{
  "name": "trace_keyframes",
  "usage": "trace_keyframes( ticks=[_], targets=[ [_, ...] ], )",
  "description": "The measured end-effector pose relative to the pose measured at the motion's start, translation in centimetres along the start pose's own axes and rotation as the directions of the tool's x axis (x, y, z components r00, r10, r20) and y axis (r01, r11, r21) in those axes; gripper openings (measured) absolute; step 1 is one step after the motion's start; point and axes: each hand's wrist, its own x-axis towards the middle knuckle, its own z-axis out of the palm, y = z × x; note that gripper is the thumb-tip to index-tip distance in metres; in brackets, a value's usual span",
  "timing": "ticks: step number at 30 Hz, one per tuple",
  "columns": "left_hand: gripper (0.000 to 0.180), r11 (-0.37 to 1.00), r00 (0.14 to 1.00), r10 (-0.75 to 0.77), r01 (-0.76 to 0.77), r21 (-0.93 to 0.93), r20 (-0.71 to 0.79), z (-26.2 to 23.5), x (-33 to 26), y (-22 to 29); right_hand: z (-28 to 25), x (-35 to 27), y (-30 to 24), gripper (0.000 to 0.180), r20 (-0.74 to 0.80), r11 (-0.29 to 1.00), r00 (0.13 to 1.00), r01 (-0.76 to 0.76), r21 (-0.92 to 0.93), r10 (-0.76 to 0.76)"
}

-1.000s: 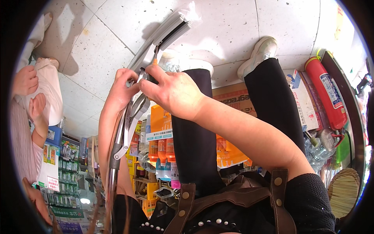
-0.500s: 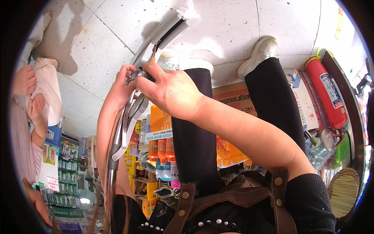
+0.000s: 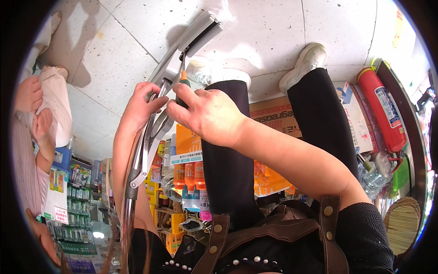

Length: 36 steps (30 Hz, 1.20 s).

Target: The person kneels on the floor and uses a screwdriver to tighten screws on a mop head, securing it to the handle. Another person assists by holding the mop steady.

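Note:
A squeeze mop with a metal pole, a pale lever (image 3: 145, 155) and a wide metal head (image 3: 194, 39) slants up from the lower left, its head towards the floor. My left hand (image 3: 140, 109) is closed round the mop's frame just below the head, fingers and thumb curled at the rod. In my closed right hand (image 3: 210, 114) is a screwdriver (image 3: 184, 76) with an orange and dark handle. Its thin shaft points into the mop head by the bracket; the tip's exact seat is too small to tell. Most of the handle is hidden by my fingers.
A red fire extinguisher (image 3: 382, 107) stands at the right near a cardboard box (image 3: 276, 116). Orange packages and bottles (image 3: 189, 173) sit between my left leg and the mop. At the far left another person's hands (image 3: 31, 93) are close together. Pale floor tiles (image 3: 260, 27) lie beyond.
My right hand has drawn slightly back towards me and right, showing more of the screwdriver. My left-hand fingers have shifted a little on the frame. The mop stays nearly still.

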Motion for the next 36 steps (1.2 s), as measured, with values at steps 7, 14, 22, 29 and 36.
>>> trace_keyframes(
  ticks=[7,14,22,29,36],
  targets=[
    [0.017,0.985,0.998,0.027,-0.018,-0.174,0.049,-0.2,-0.3,0.1,-1.4,-1.0,1.0,0.029,-0.028,0.999,0.998,-0.049,0.023,0.050],
    [0.015,0.979,0.996,0.088,-0.085,0.185,-0.005,-0.6,-1.0,1.5,-3.9,0.0,5.8,0.023,-0.298,0.833,0.817,-0.347,0.430,0.494],
    [0.013,0.993,0.991,0.109,-0.113,0.045,0.081,-0.5,-0.4,1.4,-3.9,-0.1,7.0,0.024,-0.249,0.683,0.702,-0.443,0.580,0.667],
    [0.013,0.993,0.993,0.099,-0.103,0.057,0.063,-0.4,-0.5,1.1,-3.7,-0.4,7.5,0.025,-0.211,0.626,0.686,-0.436,0.647,0.696],
    [0.013,0.996,0.994,0.083,-0.085,0.024,0.067,-0.3,-0.7,1.4,-3.0,-0.2,7.3,0.024,-0.182,0.636,0.714,-0.440,0.634,0.676]
  ],
)
